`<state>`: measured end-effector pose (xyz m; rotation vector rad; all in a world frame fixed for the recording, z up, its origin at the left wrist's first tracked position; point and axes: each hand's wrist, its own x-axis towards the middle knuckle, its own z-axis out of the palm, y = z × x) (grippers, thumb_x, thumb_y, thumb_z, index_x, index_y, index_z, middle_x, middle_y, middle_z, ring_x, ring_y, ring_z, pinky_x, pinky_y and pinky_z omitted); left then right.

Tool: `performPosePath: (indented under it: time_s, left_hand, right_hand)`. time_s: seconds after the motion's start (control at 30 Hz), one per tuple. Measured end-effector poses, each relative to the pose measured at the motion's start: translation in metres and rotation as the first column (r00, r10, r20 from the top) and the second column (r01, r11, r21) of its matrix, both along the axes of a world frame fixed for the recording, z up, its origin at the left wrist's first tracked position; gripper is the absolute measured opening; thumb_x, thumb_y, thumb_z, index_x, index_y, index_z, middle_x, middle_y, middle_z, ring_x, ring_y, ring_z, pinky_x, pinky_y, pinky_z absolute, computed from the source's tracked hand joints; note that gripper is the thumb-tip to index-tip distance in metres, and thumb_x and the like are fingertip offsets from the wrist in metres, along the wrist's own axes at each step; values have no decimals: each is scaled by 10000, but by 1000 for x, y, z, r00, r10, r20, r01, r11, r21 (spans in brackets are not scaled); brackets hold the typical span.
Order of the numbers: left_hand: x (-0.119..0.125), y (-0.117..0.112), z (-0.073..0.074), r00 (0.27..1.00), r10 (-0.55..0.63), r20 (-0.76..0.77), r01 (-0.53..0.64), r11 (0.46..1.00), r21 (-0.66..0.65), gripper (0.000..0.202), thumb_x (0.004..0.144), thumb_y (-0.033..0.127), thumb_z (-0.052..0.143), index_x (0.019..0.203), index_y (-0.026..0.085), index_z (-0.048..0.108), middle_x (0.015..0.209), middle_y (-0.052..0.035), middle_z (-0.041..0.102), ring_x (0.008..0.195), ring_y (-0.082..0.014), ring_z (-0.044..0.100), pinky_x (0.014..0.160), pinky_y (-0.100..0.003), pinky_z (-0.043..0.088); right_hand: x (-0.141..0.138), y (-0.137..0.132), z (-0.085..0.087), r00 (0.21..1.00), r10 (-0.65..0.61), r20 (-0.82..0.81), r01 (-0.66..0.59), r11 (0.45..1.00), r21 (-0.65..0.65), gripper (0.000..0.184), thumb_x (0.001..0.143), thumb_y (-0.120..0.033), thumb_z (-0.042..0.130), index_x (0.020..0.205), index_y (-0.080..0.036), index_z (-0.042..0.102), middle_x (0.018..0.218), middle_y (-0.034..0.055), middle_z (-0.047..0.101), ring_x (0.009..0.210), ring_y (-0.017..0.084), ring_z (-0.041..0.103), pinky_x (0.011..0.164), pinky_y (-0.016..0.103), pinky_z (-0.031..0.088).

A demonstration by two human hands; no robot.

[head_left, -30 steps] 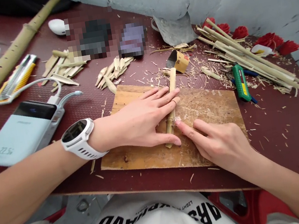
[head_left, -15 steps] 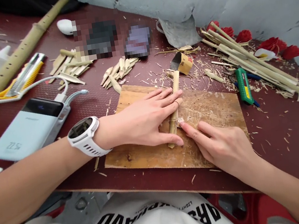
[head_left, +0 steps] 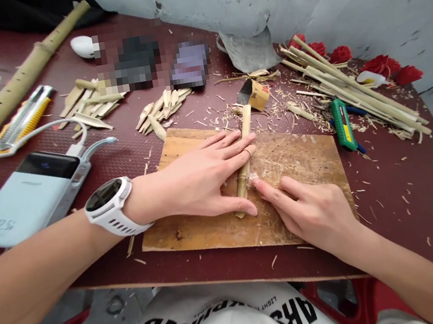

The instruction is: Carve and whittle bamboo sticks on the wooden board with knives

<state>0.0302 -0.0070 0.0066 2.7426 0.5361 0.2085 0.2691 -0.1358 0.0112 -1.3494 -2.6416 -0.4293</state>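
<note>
A wooden board [head_left: 301, 151], scratched and worn, lies near the table's front edge. Across it slants a narrow bamboo strip [head_left: 246, 120], pale at its far end and greener at the near end. My left hand [head_left: 206, 177], with a white watch at the wrist, lies flat over the strip with fingers stretched out and thumb near its lower end. Just right of the strip, my right hand [head_left: 309, 205] is closed, its index fingertip low beside the strip. Something small and whitish shows at that fingertip; what the curled fingers hold is hidden.
Behind the board stand a short cardboard tube [head_left: 257, 95] and scattered shavings. A green-handled tool [head_left: 343, 124] and bamboo sticks [head_left: 356, 88] lie right. Left are a power bank [head_left: 20, 198] with cables, a yellow cutter [head_left: 24, 118], a bamboo flute [head_left: 28, 74] and cut slivers [head_left: 164, 107].
The whole scene has shifted slightly left in view as the camera turned. Both hands keep nearly the same place on the board and beside the strip.
</note>
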Motion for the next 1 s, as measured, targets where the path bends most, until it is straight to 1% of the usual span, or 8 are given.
performPosePath:
  time_s: [0.23, 0.4, 0.53, 0.63, 0.73, 0.83, 0.93, 1.0]
  left_hand:
    - [0, 1, 1, 1000, -5, -22, 5, 1000, 16, 1092, 892, 859, 529, 1623, 64, 364, 1737, -168, 213, 1626, -372, 192, 1355, -482, 157]
    - [-1, 1, -4, 1000, -15, 19, 14, 999, 43, 1066, 903, 861, 503, 1625, 89, 366, 1723, -187, 248, 1623, -357, 219, 1351, -502, 173]
    - [-2, 1, -2, 999, -30, 19, 27, 992, 123, 609, 1117, 493, 348, 1601, 130, 419, 1739, -142, 234, 1628, -319, 217, 1348, -522, 171]
    - [-2, 2, 2, 999, -43, 21, 38, 981, 192, 471, 1091, 294, 371, 1501, 161, 559, 1703, -136, 346, 1601, -332, 297, 1335, -567, 192]
    - [-3, 3, 5, 996, -34, 77, 13, 965, 261, 373, 1071, 316, 450, 1307, 192, 711, 1556, -119, 570, 1527, -328, 445, 1328, -585, 207]
    - [-2, 2, 6, 988, -35, 148, -14, 947, 320, 321, 1075, 322, 475, 1086, 214, 776, 1301, -60, 749, 1334, -264, 641, 1331, -558, 215]
    - [-2, -3, 10, 987, -9, 161, -49, 933, 357, 346, 1073, 322, 486, 904, 217, 770, 1021, -27, 803, 1066, -231, 716, 1254, -545, 330]
    - [-2, -6, 12, 989, 28, 144, -81, 922, 378, 349, 1062, 346, 508, 848, 207, 747, 950, -53, 777, 999, -248, 689, 1110, -523, 440]
  right_hand:
    - [-2, -2, 5, 987, -35, 156, 48, 996, -79, 449, 1016, -200, 572, 1462, -191, 616, 842, 2, 646, 543, 105, 478, 509, 321, 224]
    - [0, -1, 1, 997, -40, 60, 41, 999, -12, 399, 1029, -195, 552, 1416, -208, 648, 811, -7, 656, 568, 83, 498, 531, 307, 251]
    - [0, 0, -1, 996, -83, -33, 86, 990, 108, 342, 1017, -191, 611, 1349, -207, 688, 712, -38, 622, 564, 74, 496, 540, 291, 271]
    - [0, 2, 0, 990, -106, -89, 118, 984, 136, 299, 1014, -217, 644, 1307, -179, 689, 765, -34, 678, 588, 73, 538, 549, 283, 296]
    - [1, 4, 3, 978, -160, -134, 181, 970, 165, 263, 1019, -250, 651, 1262, -155, 679, 873, -7, 742, 633, 81, 595, 558, 274, 324]
    - [3, 4, 8, 958, -247, -145, 271, 945, 182, 341, 1029, -226, 619, 1363, -154, 611, 924, 4, 754, 618, 86, 587, 544, 270, 324]
    - [4, 3, 10, 946, -296, -136, 314, 938, 144, 429, 1034, -175, 565, 1461, -174, 532, 928, 0, 727, 600, 95, 553, 518, 272, 310]
    - [4, 4, 8, 948, -291, -125, 303, 949, 86, 469, 1029, -145, 527, 1495, -196, 506, 915, -5, 690, 592, 105, 523, 505, 269, 311]
